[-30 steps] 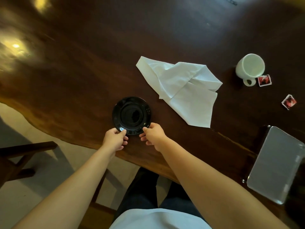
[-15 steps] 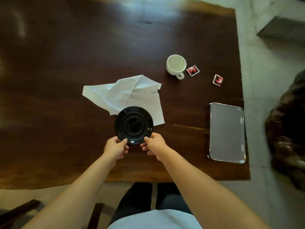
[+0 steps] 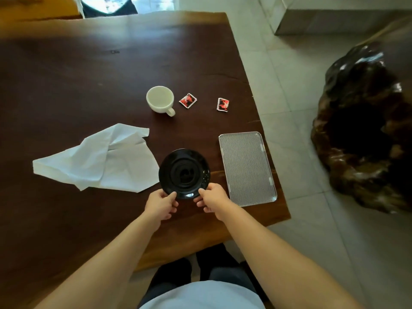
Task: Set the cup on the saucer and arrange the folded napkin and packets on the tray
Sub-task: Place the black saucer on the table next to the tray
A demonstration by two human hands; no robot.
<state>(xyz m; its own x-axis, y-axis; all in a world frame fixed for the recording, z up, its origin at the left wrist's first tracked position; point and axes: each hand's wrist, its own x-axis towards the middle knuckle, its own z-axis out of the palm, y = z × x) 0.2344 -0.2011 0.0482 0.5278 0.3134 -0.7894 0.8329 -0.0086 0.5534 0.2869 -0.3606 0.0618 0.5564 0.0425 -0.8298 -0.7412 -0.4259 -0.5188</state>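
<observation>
A black saucer (image 3: 184, 172) is held by its near rim with both hands: my left hand (image 3: 161, 205) pinches the left side, my right hand (image 3: 213, 199) the right. It sits between a loosely crumpled white napkin (image 3: 100, 160) on its left and a ribbed metal tray (image 3: 247, 168) on its right. Further back stands a white cup (image 3: 160, 101), empty, handle toward me. Two red packets lie right of the cup, one close (image 3: 188, 100) and one further right (image 3: 222, 104).
The dark wooden table (image 3: 89, 81) ends just right of the tray and drops to a tiled floor (image 3: 289, 85). A large dark glossy carved wooden piece (image 3: 365, 130) stands on the floor at the right.
Both hands have carried the saucer rightward, from left of the napkin, over its corner, to beside the tray. The view has swung to the right.
</observation>
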